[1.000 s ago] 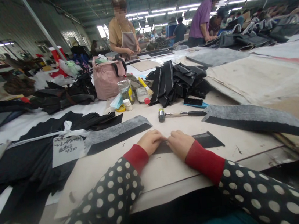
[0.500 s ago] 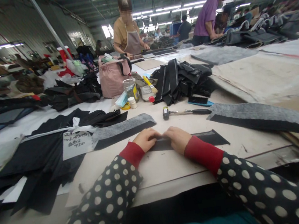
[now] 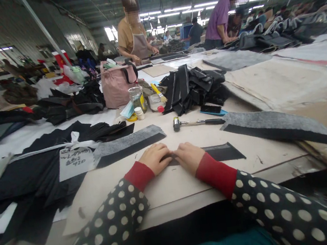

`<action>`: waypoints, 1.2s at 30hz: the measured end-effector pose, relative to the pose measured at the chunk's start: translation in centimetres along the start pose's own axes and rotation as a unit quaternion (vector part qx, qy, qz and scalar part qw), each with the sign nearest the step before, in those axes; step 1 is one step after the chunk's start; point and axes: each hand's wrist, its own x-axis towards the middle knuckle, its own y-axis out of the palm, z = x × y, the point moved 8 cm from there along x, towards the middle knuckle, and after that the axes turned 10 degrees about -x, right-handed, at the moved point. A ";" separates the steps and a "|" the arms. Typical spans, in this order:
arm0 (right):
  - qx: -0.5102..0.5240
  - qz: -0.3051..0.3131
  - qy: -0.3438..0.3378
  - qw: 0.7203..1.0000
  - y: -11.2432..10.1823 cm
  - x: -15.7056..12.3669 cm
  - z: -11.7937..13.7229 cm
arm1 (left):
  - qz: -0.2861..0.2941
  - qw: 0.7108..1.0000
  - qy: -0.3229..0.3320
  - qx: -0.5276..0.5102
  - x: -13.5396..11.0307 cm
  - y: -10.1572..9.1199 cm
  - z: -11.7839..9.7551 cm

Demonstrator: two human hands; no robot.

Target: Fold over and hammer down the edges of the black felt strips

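Note:
My left hand and my right hand lie side by side on the beige worktable, fingers curled down onto a flat black strip whose free end runs to the right. Both hands press and pinch the strip's left part, which they hide. A small hammer lies just beyond the hands. Two grey felt pieces with black edges lie to either side, one on the left and one on the right.
A stack of black cut pieces with a written tag fills the left. Behind stand a jar, a brush, a pink bag, a phone and a black strip heap. Two people work at the far end.
My hands have shifted slightly left along the black strip, still pressed on it. The view swung a little; nothing else on the table moved.

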 end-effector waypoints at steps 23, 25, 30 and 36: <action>0.167 0.044 0.078 0.982 -2.5 -3.3 -7.7 | -0.015 0.946 -0.037 -0.321 5.6 3.2 0.0; 0.217 0.023 0.094 0.971 -0.8 -1.9 -8.1 | -0.044 0.962 -0.034 -0.268 5.7 3.0 0.1; 0.239 -0.038 0.074 0.967 2.0 -0.3 -7.9 | -0.064 0.983 -0.036 -0.167 5.4 2.5 1.0; 0.264 -0.060 0.063 0.961 1.9 -0.5 -8.1 | -0.051 0.984 -0.004 -0.170 5.4 1.9 1.4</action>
